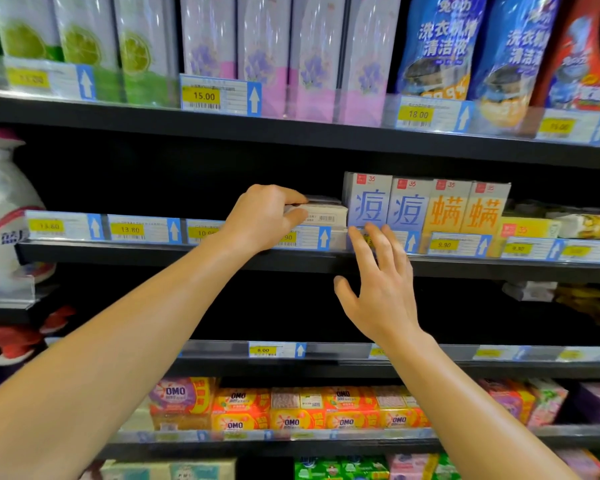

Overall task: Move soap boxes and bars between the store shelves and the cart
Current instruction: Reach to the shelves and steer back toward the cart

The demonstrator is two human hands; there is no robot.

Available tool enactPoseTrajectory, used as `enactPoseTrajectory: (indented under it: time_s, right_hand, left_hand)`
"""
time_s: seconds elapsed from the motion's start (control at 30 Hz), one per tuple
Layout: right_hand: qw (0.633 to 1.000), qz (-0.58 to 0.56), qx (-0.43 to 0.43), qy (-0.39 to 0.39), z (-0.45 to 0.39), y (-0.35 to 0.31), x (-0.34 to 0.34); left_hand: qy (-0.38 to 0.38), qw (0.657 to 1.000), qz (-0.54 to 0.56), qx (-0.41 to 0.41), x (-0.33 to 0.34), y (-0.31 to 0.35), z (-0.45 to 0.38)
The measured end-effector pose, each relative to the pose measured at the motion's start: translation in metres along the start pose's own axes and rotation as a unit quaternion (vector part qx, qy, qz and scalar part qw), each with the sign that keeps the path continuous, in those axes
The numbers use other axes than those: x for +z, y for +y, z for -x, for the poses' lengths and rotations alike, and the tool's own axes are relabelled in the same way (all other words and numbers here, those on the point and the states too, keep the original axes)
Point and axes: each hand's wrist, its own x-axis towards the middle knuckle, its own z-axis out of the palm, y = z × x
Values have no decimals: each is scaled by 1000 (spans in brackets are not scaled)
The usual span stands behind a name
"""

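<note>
Mid-task: left hand point(264, 216) grips a flat white soap box point(321, 214) on the shelf point(187, 252), right hand point(378, 282) open and empty just right of it; cart unseen, progress unclear.

Tall lime-printed packs point(80, 46) and lavender-printed packs point(264, 53) line the top shelf, beside blue washing-machine cleaner pouches point(437, 50) and a red detergent jug point(582, 53). Yellow price tags sit in the clear rail strips along the shelf edges, one reading 15.00 point(204, 96) and another 18.00 point(418, 114), each next to a white up-arrow on blue. A white detergent bottle point(4, 216) stands at far left on the middle level.
</note>
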Motion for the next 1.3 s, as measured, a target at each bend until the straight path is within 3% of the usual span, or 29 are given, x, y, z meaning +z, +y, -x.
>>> enactPoseTrajectory:
  time_s: [0.53, 0.67, 0.97, 1.3]
  right_hand:
    - [997, 36, 37, -48, 1, -12, -7]
    - [995, 42, 53, -78, 4, -20, -18]
    - [983, 23, 75, -164, 63, -62, -71]
    - [955, -38, 47, -292, 207, -155, -136]
  left_hand:
    - [-4, 1000, -11, 10, 5, -3, 1]
    - [41, 999, 1, 15, 3, 1, 22]
    - [35, 996, -83, 1, 0, -3, 129]
    - [-101, 985, -98, -102, -5, -10, 344]
